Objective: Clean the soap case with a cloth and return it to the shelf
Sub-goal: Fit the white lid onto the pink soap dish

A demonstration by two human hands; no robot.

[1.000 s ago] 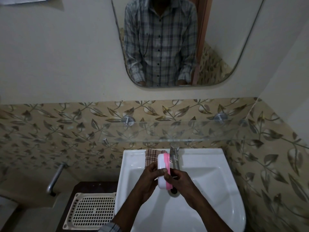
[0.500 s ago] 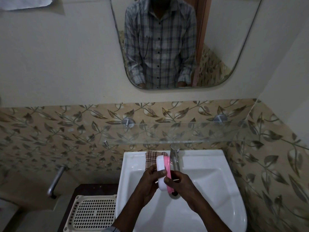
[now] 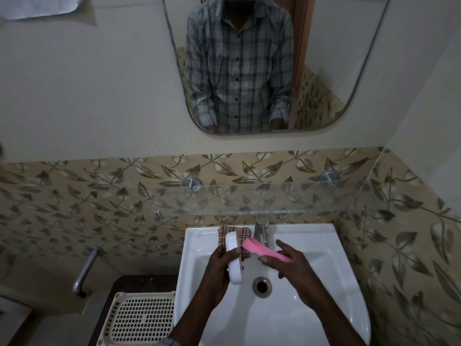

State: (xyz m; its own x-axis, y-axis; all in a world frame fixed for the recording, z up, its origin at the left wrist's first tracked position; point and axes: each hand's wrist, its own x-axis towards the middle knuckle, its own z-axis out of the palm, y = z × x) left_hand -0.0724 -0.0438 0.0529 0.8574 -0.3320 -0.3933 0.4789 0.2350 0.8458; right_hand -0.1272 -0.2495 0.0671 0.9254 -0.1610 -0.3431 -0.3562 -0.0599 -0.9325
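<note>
Two halves of the soap case are being held apart over the white sink point(image 3: 324, 245), low in the middle of the frame. Half a second ago they were being pressed together. The white half point(image 3: 234, 258) is being gripped by the left hand point(image 3: 219, 273), its long axis running up and slightly left; its lower side is being covered by the fingers. The pink half point(image 3: 264, 249) is being pinched by the right hand point(image 3: 291, 265), its long axis slanting toward the upper left. The checked cloth point(image 3: 243, 233) is being partly hidden behind both halves. The glass shelf point(image 3: 299, 198) above is hard to make out against the leaf tiles.
</note>
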